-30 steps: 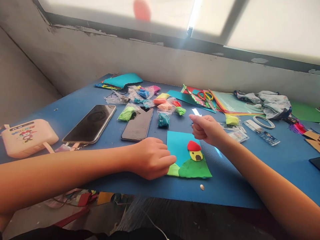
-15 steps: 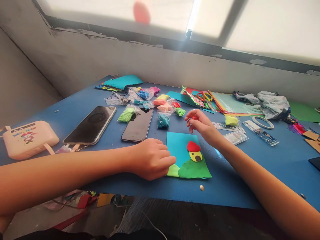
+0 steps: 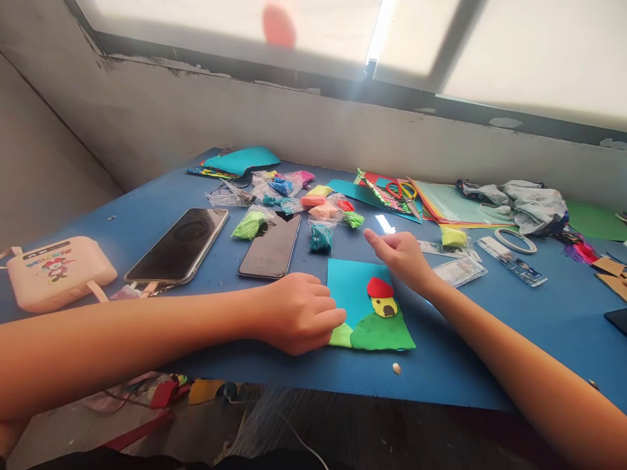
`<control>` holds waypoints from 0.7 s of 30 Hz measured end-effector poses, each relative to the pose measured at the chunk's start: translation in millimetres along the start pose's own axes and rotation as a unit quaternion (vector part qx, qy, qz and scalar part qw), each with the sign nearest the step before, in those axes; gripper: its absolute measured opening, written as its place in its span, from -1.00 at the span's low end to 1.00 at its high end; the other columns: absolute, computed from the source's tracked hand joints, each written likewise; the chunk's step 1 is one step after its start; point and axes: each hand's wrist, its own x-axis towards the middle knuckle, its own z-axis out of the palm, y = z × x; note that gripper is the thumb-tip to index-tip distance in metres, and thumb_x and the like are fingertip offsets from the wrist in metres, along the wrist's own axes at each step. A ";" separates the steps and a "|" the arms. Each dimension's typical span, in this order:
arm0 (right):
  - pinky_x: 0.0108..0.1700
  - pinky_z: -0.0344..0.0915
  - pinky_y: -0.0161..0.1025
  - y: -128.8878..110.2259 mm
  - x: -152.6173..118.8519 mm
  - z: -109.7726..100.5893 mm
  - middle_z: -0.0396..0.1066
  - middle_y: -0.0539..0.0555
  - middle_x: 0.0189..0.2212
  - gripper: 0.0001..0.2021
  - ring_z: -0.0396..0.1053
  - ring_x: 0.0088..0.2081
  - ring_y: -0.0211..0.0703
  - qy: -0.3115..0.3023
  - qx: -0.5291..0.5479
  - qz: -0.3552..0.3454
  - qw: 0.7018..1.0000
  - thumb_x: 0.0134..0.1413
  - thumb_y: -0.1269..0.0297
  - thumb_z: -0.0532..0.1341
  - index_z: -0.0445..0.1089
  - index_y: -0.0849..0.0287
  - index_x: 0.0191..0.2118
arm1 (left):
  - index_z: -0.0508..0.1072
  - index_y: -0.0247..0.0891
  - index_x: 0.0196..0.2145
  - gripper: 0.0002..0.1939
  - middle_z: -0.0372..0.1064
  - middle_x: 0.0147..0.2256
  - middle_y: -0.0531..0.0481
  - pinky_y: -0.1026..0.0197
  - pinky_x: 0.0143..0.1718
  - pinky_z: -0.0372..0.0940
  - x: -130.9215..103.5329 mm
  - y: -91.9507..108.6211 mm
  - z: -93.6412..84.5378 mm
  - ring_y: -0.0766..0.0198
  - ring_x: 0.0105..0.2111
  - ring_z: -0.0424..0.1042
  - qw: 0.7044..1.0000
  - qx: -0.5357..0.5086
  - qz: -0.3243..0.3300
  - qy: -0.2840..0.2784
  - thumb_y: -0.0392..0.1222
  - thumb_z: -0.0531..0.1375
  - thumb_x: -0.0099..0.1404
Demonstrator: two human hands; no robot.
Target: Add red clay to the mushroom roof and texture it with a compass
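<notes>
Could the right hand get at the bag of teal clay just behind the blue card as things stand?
Probably yes. The right hand hovers over the blue card's far edge, and only bare blue table lies between it and the teal clay bag.

Teal card point(image 3: 351, 286), rectangular, flat on the blue table near its front edge, left edge pinned under the curled left hand point(image 3: 298, 312) and far right corner just beneath the loosely closed right hand point(image 3: 399, 253). On its lower half, a dark green clay hill point(image 3: 381, 331) with a lighter green patch point(image 3: 340, 335) beside it at the left. Above the hill, a small yellow clay house point(image 3: 385, 306) with a dark doorway, capped by a rounded red roof point(image 3: 379, 287).
</notes>
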 end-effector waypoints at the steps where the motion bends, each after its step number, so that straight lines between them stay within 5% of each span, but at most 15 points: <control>1: -0.55 -0.25 -0.27 -0.2 -0.6 2.3 -0.29 -0.09 -0.68 -0.43 -0.29 -0.59 -0.39 0.005 -0.016 -0.001 1.000 0.07 -0.20 -0.02 -0.26 0.10 -0.66 | 0.33 -0.25 -0.52 -0.72 0.20 -0.65 0.07 0.17 -0.60 0.05 -0.1 0.3 0.6 0.29 -0.65 0.14 1.000 0.002 0.003 0.001 -0.35 -0.03 0.31; 15: -0.56 -0.15 -0.26 8.6 1.3 10.5 -0.24 -0.09 -0.73 -0.53 -0.23 -0.63 -0.36 0.072 -0.068 -0.060 0.993 0.18 0.05 -0.09 -0.25 0.08 -0.67 | 0.33 -0.26 -0.56 -0.68 0.18 -0.65 0.07 0.17 -0.58 0.03 0.7 0.6 2.3 0.30 -0.64 0.14 1.000 0.014 0.014 0.013 -0.35 -0.04 0.31; 18: -0.47 0.08 -0.28 6.8 0.2 13.1 0.07 -0.03 -0.65 -0.65 0.04 -0.57 -0.30 0.096 -0.073 -0.104 0.987 0.18 0.15 -0.03 -0.01 0.10 -0.61 | 0.33 -0.26 -0.57 -0.69 0.19 -0.66 0.07 0.18 -0.58 0.03 0.9 1.3 2.3 0.30 -0.65 0.14 1.000 0.014 0.015 0.017 -0.36 -0.03 0.30; 21: -0.34 0.28 -0.26 8.8 1.5 14.3 0.35 0.15 -0.32 -0.87 0.31 -0.38 -0.22 0.122 -0.079 -0.204 0.968 0.18 0.32 0.01 0.27 0.17 -0.30 | 0.34 -0.26 -0.57 -0.69 0.20 -0.66 0.07 0.18 -0.58 0.03 1.3 1.9 1.7 0.30 -0.65 0.15 1.000 0.013 0.013 0.016 -0.36 -0.02 0.29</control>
